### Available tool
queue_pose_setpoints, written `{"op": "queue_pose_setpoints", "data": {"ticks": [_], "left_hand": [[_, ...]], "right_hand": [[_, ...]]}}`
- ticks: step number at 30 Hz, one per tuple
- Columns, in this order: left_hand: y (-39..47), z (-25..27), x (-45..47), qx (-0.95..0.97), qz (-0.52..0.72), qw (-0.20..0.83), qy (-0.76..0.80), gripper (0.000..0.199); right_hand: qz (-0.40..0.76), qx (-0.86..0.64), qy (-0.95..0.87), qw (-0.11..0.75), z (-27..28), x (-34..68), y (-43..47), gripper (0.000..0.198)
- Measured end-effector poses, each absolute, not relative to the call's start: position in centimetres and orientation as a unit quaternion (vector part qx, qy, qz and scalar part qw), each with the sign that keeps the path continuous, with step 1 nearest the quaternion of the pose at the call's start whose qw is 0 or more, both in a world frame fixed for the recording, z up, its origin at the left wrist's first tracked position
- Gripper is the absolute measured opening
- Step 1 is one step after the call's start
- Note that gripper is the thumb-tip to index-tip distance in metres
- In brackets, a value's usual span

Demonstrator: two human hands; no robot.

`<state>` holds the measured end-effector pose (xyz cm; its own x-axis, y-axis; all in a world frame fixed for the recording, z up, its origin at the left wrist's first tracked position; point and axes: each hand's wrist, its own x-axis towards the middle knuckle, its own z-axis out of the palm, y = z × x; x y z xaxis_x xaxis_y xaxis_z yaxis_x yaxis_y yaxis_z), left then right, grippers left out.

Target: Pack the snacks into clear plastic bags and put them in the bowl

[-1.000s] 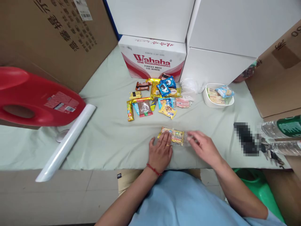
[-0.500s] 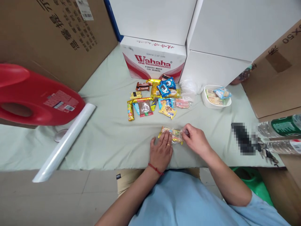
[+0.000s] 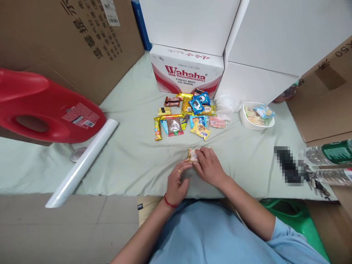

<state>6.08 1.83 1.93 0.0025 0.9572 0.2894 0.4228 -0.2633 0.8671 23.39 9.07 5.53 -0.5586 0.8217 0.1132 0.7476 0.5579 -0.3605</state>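
Note:
A small yellow snack packet (image 3: 193,155) lies on the green cloth in front of me, partly hidden by my hands. My right hand (image 3: 211,168) rests over its right side, fingers laid flat across it. At its near left edge my left hand (image 3: 177,183) touches with stretched fingertips, the thumb apart. Beyond my hands is a loose group of wrapped snacks, with a yellow cookie packet (image 3: 200,131) nearest, a brown packet (image 3: 175,125) left of it and blue packets (image 3: 197,106) behind. Crumpled clear plastic (image 3: 227,105) lies to their right.
A white bowl (image 3: 255,124) with snack packets stands right of the group. On the left are a red jug (image 3: 49,106) and a white roll (image 3: 82,163) overhanging the table edge. A Wahaba-style white-and-red carton (image 3: 189,75) stands behind; plastic bottles (image 3: 335,152) lie right.
My right hand has let go of the clear plastic at the packet's right end and moved left onto the packet. My left hand has slid off its top to the near left edge.

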Motion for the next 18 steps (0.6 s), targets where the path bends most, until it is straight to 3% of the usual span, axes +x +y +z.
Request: {"op": "queue_pose_setpoints", "data": {"ticks": [3, 7, 10, 12, 15, 18], "left_hand": [[0.8, 2.0, 4.8, 0.533, 0.538, 0.276, 0.592, 0.033], [-0.2, 2.6, 4.4, 0.504, 0.535, 0.288, 0.614, 0.021], [-0.2, 3.5, 5.0, 0.468, 0.541, 0.332, 0.614, 0.015], [0.2, 4.2, 5.6, 0.419, 0.556, 0.370, 0.615, 0.027], [1.4, 4.7, 6.6, 0.345, 0.556, 0.467, 0.595, 0.056], [2.5, 4.5, 7.6, 0.319, 0.514, 0.544, 0.581, 0.059]], "right_hand": [[0.126, -0.432, -0.888, 0.089, 5.5, 23.9, 9.1, 0.057], [0.121, -0.443, -0.888, 0.032, 6.7, 23.1, 10.7, 0.036], [0.148, -0.467, -0.870, 0.044, 8.6, 22.8, 11.7, 0.024], [0.215, -0.475, -0.847, 0.104, 9.6, 23.2, 11.9, 0.021], [0.408, -0.419, -0.786, 0.198, 9.8, 24.3, 11.3, 0.024], [0.563, -0.392, -0.686, 0.242, 8.1, 25.2, 9.9, 0.033]]}}
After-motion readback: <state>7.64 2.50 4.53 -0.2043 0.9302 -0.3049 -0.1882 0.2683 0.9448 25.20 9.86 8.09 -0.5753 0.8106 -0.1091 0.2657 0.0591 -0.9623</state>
